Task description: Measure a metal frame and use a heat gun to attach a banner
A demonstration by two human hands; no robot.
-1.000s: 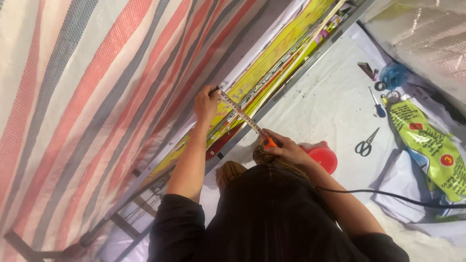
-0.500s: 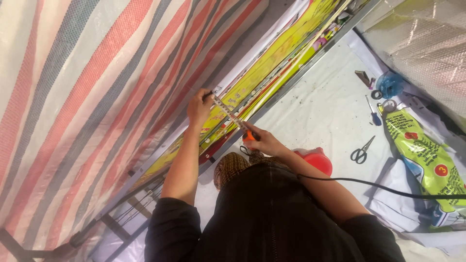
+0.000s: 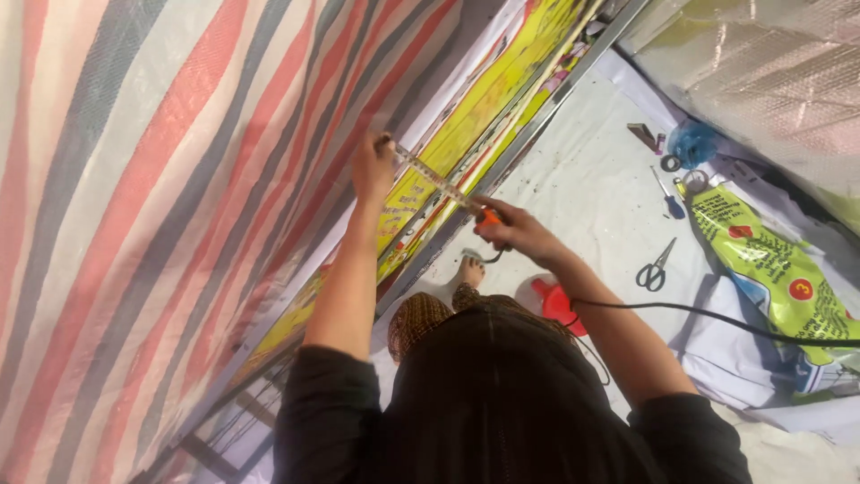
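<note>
Both hands are raised against the upright yellow printed panel [image 3: 466, 134], with a tape measure [image 3: 436, 182] stretched between them. The left hand [image 3: 372, 166] is closed on the far end of the tape, pressed against the panel near the striped tarpaulin [image 3: 152, 179] to the left. The right hand [image 3: 518, 235] is closed around the orange case of the tape measure, just to the right of the panel's metal frame [image 3: 537, 125]. One tape measure is seen, running diagonally from upper left to lower right across the yellow panel.

One black cable [image 3: 717, 315] is seen crossing the right forearm and running off to the right. One red object [image 3: 557, 303] lies on the white floor sheet [image 3: 600, 197], partly hidden behind the right arm; its kind cannot be told. One bare foot [image 3: 471, 271] is seen on the sheet below the hands.

To the right on the floor sheet, one pair of scissors [image 3: 656, 267] and one blue-handled screwdriver [image 3: 667, 197] are laid, well apart from the hands. Farther off, a blue crumpled item [image 3: 694, 143] and one small roll of tape [image 3: 671, 163] are seen. One yellow-green printed banner [image 3: 775, 269] lies at the right. No container with visible contents can be made out.
</note>
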